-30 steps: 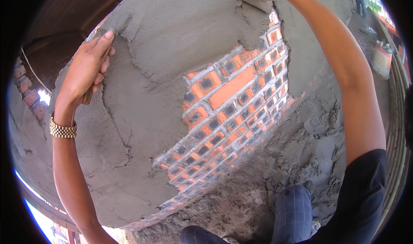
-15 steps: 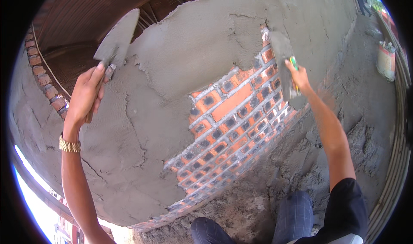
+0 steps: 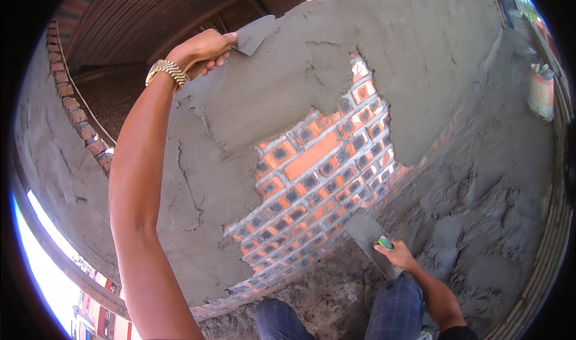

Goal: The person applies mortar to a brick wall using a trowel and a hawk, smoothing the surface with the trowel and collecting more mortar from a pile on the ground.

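Observation:
My left hand point(image 3: 206, 51) is wrapped round the handle of a pointed trowel point(image 3: 256, 35). Its blade lies at the wall's upper edge, over grey mortar point(image 3: 252, 94); whether it touches cannot be seen. A gold watch point(image 3: 168, 72) circles that wrist. Lower right, my right hand point(image 3: 396, 255) grips the green-and-yellow handle of a flat rectangular plastering float point(image 3: 369, 241). The float is tilted, near the foot of the wall and just above my knee. Between the two hands a patch of bare red brick point(image 3: 312, 178) shows, with wet mortar around it.
Above the wall, an opening with exposed brick edging point(image 3: 78, 115) shows a dark corrugated interior point(image 3: 138, 22). Rough mortar point(image 3: 480, 220) covers the ground at right. A pale bucket point(image 3: 541, 94) stands beside long pipes point(image 3: 549, 238). A person's legs point(image 3: 504, 7) show at the far upper right.
My left hand has carried the trowel right and up along the wall's edge. My right hand has brought the float off the brick patch's right edge, down toward my knees.

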{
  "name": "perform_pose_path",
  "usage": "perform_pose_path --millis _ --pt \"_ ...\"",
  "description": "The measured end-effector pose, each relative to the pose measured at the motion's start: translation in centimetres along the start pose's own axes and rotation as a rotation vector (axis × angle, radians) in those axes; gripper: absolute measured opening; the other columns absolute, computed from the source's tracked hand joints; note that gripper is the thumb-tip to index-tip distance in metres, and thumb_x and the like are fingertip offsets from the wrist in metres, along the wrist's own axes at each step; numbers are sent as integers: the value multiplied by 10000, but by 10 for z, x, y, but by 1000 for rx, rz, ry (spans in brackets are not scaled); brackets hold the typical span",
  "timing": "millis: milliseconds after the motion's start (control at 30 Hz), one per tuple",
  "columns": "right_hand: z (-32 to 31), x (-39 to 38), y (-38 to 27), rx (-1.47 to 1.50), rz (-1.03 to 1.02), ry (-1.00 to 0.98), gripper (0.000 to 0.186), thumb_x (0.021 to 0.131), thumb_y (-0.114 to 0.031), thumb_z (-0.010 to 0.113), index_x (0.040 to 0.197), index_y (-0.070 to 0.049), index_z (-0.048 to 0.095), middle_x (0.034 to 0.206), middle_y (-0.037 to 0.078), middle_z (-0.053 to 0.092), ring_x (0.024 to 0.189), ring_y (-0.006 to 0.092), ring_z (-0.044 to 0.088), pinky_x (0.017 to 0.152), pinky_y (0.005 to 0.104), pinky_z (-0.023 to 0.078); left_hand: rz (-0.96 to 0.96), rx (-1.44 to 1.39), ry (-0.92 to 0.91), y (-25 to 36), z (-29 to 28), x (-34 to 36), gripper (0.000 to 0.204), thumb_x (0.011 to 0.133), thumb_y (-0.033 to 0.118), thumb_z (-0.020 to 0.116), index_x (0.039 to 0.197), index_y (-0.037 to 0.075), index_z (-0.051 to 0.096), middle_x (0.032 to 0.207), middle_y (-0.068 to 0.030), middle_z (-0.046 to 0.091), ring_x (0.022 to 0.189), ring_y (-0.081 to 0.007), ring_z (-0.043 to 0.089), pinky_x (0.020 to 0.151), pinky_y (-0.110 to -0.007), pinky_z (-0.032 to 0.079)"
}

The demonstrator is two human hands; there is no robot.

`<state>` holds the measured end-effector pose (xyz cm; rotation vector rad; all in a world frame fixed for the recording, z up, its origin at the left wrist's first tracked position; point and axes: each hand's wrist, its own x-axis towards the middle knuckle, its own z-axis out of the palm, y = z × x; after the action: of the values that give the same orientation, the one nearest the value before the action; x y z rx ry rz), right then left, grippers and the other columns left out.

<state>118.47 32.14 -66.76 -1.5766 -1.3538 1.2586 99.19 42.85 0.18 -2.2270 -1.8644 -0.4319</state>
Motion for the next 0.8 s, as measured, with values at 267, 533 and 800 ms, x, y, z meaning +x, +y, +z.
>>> perform_pose_path --millis 267,533,800 --pt "-12 5 -11 23 -24 64 608 836 -565 749 822 34 647 593 88 577 549 160 570 543 387 455 -140 -202 18 -114 -27 -74 556 1049 533 406 805 50 534 508 44 439 336 -19 367 304 -187 327" --pt "-13 -18 -13 17 -72 119 596 838 -546 760 818 38 643 613 99 586 586 157 578 563 377 467 -214 -25 190 -214 -57 -148 572 1034 561 420 834 39 539 546 12 465 356 -57 408 328 -236 357" --pt "-11 -45 -41 -61 -217 203 604 844 -546 753 855 47 640 617 111 585 610 174 592 590 379 481 327 748 610 -77 -9 -62 370 985 334 561 1025 -29 621 936 -244 704 869 -400 699 741 -496 567"
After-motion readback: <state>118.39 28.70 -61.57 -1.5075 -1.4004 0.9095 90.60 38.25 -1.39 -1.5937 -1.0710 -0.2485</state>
